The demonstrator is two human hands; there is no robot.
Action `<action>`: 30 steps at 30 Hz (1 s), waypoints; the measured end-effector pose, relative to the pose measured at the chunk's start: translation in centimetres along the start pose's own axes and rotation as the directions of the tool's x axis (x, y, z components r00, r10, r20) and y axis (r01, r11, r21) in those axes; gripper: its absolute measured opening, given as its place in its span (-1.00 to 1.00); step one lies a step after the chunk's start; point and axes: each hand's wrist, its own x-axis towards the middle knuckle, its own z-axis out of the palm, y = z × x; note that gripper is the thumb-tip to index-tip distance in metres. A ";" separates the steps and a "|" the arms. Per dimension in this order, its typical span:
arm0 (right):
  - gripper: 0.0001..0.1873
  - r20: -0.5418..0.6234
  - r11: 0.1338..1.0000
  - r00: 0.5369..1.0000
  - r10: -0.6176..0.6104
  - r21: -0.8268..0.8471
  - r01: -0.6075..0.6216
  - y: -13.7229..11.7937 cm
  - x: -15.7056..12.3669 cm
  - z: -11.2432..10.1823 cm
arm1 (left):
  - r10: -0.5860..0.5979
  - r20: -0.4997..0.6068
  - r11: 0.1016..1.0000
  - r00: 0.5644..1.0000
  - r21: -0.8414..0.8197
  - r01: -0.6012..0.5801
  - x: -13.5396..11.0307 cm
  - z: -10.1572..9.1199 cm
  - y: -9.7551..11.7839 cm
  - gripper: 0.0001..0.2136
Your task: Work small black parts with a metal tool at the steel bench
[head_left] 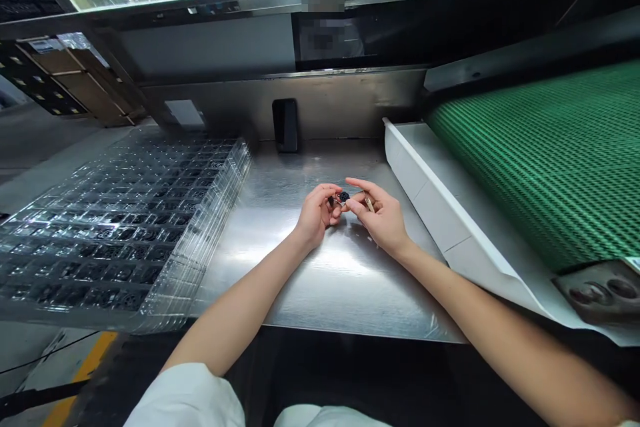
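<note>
Clear plastic trays (120,227) lie stacked over the left edge of the tabletop (320,280), their rows of pockets filled with small dark parts, the stack's right rim fanned out in thin layers. Brushed steel takes up the middle, bare and shiny, with a dark upright block (285,124) standing against the back wall at the far edge.

Near the middle of the tabletop, slightly toward its right side, the two hands meet just above the surface. The left hand (316,215) is curled, its fingers (334,195) pinching a small black round part (344,197) at the tips. The right hand (383,217) comes in from the other side, its fingers (361,202) pinched on a thin pale metal tool (369,202) whose tip reaches the black part; the two sets of fingertips are almost touching. How the part is shaped in detail is too small to tell.

Along the right edge of the tabletop runs a white slanted chute (440,213), and beyond it a green ribbed conveyor belt (555,160) fills the right side.
</note>
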 end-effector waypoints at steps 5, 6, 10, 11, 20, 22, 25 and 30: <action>-0.42 0.001 1.000 1.000 0.023 0.017 -0.023 0.2 0.1 -0.2 | -0.024 0.105 0.996 0.994 0.088 0.015 -0.4 0.2 0.1 -0.69; -0.42 -0.004 1.000 1.000 0.022 0.012 -0.022 0.3 0.1 -0.2 | -0.014 0.121 0.995 0.993 0.096 0.002 -0.4 0.2 0.1 -0.66; -0.46 -0.002 0.999 1.000 -0.002 -0.037 0.002 0.5 0.1 -0.3 | 0.022 0.131 0.992 0.991 0.123 -0.039 -0.4 0.2 0.1 -0.58; -0.48 0.002 0.998 1.000 -0.012 -0.055 0.012 0.5 0.0 -0.3 | 0.027 0.131 0.991 0.991 0.128 -0.044 -0.4 0.2 0.0 -0.57; -0.54 0.039 0.985 0.997 -0.060 -0.161 0.066 0.5 -0.3 -0.2 | 0.011 0.163 0.985 0.987 0.167 -0.038 -0.2 0.1 -0.7 -0.48; -0.54 0.044 0.987 0.998 -0.040 -0.156 0.046 0.4 -0.2 -0.3 | -0.014 0.175 0.985 0.985 0.172 -0.017 -0.3 0.3 -0.7 -0.49; -0.55 0.043 0.992 0.999 -0.002 -0.129 0.008 0.3 0.1 -0.6 | -0.043 0.195 0.985 0.980 0.175 0.009 -0.5 0.4 -0.8 -0.52; -0.52 0.007 0.989 1.000 0.000 -0.151 0.001 0.6 0.4 -0.9 | -0.088 0.229 0.989 0.969 0.134 0.059 -0.8 0.4 -0.5 -0.63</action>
